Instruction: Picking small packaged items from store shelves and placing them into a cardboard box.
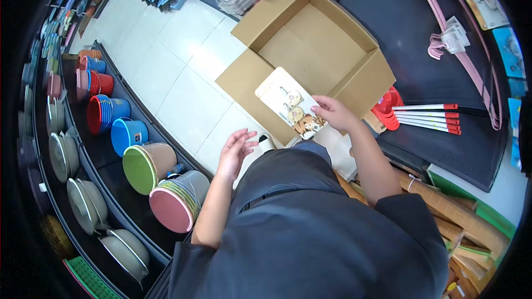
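My right hand [332,112] grips the right edge of a flat white card pack [291,101] with hooks shaped like animal heads and a printed cartoon animal. The pack is over the near flap of an open cardboard box [307,45], whose visible inside shows only bare cardboard. To the left, my left hand [237,149] is raised over the tiled floor with its fingers apart and nothing in it. The hand does not touch the box or the pack.
Stacked plastic buckets [137,168] and metal basins [81,203] line the shelves at left. At right are pink hangers [461,50], red-ended white handles [432,118] and red plastic scoops [386,108] on a dark shelf. Rolled mats [457,211] lie at lower right.
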Tool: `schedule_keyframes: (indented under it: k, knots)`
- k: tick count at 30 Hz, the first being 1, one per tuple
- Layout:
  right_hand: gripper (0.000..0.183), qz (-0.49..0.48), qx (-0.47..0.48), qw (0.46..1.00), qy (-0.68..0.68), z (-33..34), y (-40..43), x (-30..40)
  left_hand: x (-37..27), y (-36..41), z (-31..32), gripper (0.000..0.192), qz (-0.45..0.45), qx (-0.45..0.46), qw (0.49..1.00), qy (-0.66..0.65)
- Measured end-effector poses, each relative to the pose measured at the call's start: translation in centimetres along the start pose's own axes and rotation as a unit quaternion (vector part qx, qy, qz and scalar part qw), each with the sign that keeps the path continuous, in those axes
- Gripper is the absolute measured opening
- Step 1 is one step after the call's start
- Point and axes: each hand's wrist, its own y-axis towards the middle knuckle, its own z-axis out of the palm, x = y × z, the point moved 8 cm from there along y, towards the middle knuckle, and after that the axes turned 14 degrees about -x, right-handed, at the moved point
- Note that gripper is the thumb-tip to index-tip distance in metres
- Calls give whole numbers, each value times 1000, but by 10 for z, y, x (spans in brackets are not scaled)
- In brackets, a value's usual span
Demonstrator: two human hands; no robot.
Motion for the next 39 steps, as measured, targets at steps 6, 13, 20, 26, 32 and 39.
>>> schedule_keyframes:
  k: [6, 13, 20, 26, 32, 39]
  knots:
    - [31, 2, 24, 999, -37, 56, -49, 65, -64, -8, 1, 31, 71, 93, 993, 1]
    - [33, -63, -73, 992, -80, 67, -72, 111, -79, -20, -10, 24, 122, 160, 978, 49]
    - [31, -33, -76, 996, -17, 73, -98, 87, -76, -24, 2, 22, 149, 157, 970, 115]
    - [42, -98, -47, 953, 284, 68, -97, 90, -76, -11, -7, 31, 87, 147, 982, -77]
    - [33, -77, -23, 989, 128, 115, -81, 85, -75, -38, 49, 40, 95, 173, 980, -20]
    - [24, -170, -142, 958, 184, 52, -66, 104, -46, -28, 93, 26, 51, 253, 964, 72]
